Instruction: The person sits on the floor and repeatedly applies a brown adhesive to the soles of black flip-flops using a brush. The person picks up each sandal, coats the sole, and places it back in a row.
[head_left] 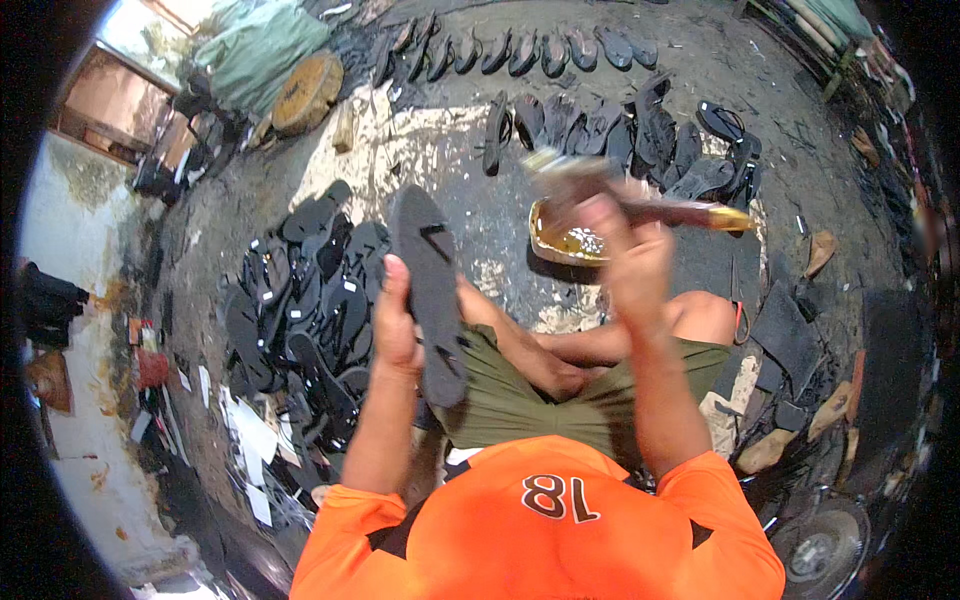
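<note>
My left hand (399, 325) grips a dark grey sandal sole (428, 265) by its edge, holding it upright above my left thigh. Slots for straps show in its face. In my right hand (636, 255) is a wide paintbrush (685, 213), its brown handle ending in a yellow tip at the right; hand and bristles are smeared by motion. Beneath the brush stands a shallow container (562, 255) of shiny amber liquid, partly hidden by the brush. Brush and sole are apart.
Piled black sandals (335, 300) lie to my left. More sandals (600, 128) cluster beyond the container, with a row of sandals (520, 52) farther back. A round wooden block (307, 93) is at the far left. Dark sheet scraps (785, 335) lie at right.
</note>
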